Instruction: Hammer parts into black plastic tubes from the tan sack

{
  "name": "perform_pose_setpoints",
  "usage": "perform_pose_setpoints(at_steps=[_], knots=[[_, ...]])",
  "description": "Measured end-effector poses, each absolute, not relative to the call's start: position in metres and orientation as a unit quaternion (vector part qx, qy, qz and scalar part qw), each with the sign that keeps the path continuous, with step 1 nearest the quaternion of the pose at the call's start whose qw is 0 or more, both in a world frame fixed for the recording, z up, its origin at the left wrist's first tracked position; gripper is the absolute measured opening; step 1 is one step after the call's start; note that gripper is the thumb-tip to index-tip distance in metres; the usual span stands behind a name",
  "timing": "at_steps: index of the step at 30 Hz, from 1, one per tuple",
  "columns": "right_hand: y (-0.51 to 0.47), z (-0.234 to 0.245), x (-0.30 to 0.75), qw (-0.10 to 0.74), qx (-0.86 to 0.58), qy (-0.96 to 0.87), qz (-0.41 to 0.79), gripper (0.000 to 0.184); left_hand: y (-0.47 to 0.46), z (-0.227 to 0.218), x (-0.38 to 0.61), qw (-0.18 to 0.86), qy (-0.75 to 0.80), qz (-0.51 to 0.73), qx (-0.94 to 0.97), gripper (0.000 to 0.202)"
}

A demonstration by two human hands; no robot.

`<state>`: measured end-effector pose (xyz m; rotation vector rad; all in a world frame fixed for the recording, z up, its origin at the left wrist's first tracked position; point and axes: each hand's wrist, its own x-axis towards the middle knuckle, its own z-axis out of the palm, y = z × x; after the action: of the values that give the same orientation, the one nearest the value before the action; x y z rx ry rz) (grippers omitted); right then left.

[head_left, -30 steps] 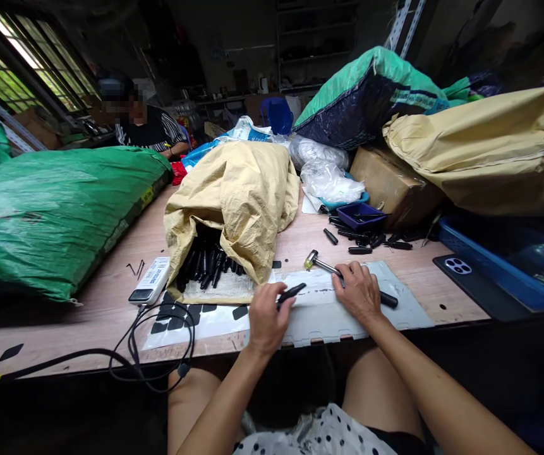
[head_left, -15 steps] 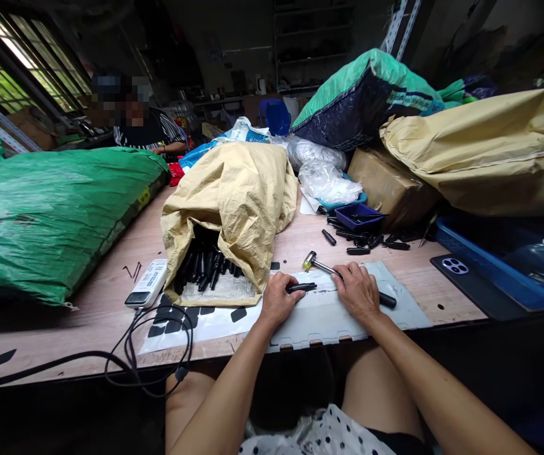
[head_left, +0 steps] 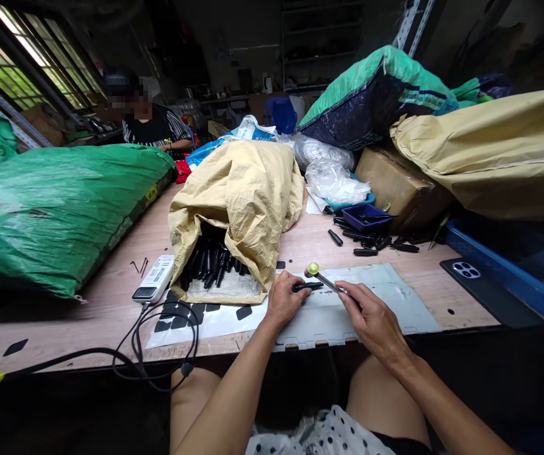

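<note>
My left hand [head_left: 287, 297] is closed on a slim black pen-like piece [head_left: 310, 286], which lies low over a grey-white board [head_left: 371, 306]. In my right hand [head_left: 372, 319] is a small hammer [head_left: 329, 282] with a yellowish head, gripped by its shaft. The hammer's head is just beyond the tip of the black piece, and its grip is mostly hidden by my fingers. To the left, a beige sack [head_left: 246, 189] lies with its mouth open towards me, and many black pieces [head_left: 212, 265] show inside.
Loose black pieces [head_left: 365, 251] lie around a small purple tray [head_left: 366, 217]. A phone [head_left: 465, 284] and blue bin [head_left: 513, 278] are at right. A white device [head_left: 154, 279] with a cable [head_left: 143, 366] sits left, beside a green sack [head_left: 63, 215]. Another person [head_left: 151, 129] sits behind.
My right hand has picked the hammer up off the board and now grips its shaft, with the head raised. My left hand keeps hold of the black piece. The view has shifted slightly.
</note>
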<state>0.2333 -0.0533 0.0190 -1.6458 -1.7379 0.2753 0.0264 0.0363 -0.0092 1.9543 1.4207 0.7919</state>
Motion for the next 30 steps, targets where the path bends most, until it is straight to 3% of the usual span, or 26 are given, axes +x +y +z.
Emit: perform_pose_setpoints(at_steps=[11,17,24,30], knots=[[-0.065,0.016,0.223,0.362,-0.627,-0.686,0.074,0.039,0.038,-0.007,0.027,0.31,0.547,0.275,0.727,0.017],[-0.067,0.013,0.217,0.291,-0.663,-0.687,0.066,0.04,0.038,-0.006,0.027,0.305,0.544,0.275,0.732,0.011],[-0.069,0.021,0.227,0.341,-0.665,-0.664,0.03,0.04,0.037,-0.008,0.027,0.301,0.54,0.286,0.732,0.013],[-0.073,0.008,0.233,0.284,-0.671,-0.685,0.025,0.039,0.038,-0.01,0.027,0.294,0.54,0.281,0.737,0.015]])
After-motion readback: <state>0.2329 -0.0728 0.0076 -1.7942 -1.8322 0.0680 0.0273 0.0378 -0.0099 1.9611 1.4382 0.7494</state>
